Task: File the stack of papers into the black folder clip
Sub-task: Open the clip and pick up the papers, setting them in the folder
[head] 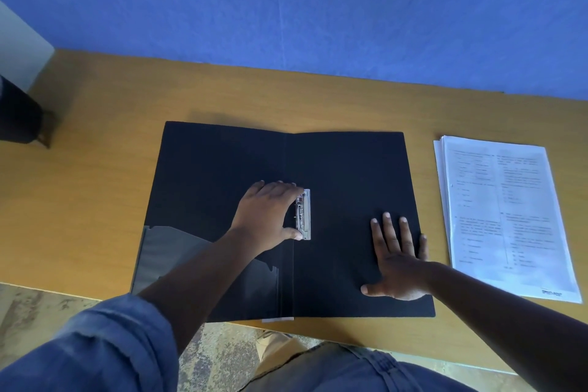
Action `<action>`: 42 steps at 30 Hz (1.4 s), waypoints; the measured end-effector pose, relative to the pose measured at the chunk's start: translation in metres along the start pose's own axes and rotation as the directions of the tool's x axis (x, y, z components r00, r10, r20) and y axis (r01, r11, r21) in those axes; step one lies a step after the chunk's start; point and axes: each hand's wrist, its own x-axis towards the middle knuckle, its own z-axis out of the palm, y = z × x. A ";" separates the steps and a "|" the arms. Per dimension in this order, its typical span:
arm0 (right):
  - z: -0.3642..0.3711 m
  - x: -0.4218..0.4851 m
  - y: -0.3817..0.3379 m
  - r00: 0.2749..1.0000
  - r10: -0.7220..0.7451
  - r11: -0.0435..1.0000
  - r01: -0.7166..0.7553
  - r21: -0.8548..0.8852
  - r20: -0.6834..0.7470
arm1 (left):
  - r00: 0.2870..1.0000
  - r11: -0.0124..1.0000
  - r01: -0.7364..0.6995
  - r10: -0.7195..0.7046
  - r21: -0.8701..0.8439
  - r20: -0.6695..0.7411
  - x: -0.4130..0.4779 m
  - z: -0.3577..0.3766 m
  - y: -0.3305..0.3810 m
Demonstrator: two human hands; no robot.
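A black folder lies open flat on the wooden table. Its metal clip sits just right of the spine, near the middle. My left hand spans the clip, fingertips at its far end and thumb at its near end. My right hand lies flat with fingers spread on the folder's right leaf, near its right edge. The stack of printed papers rests on the table to the right of the folder, apart from it.
A clear pocket covers the lower part of the folder's left leaf. A blue wall runs behind the table. A dark object stands past the table's left end. The table's near edge is under my forearms.
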 end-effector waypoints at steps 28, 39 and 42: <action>-0.001 0.000 0.004 0.999 -0.035 0.999 0.034 0.017 0.009 | 0.916 0.649 0.069 -0.342 -0.757 -0.210 0.014 0.001 0.021; -0.003 0.000 0.005 0.999 -0.044 0.999 0.044 0.029 0.021 | 0.922 0.747 0.252 -0.379 -0.615 -0.083 0.055 -0.014 0.006; -0.003 0.001 0.005 0.999 -0.042 0.999 0.042 0.031 0.021 | 0.927 0.771 0.285 -0.372 -0.570 -0.040 0.060 -0.015 0.004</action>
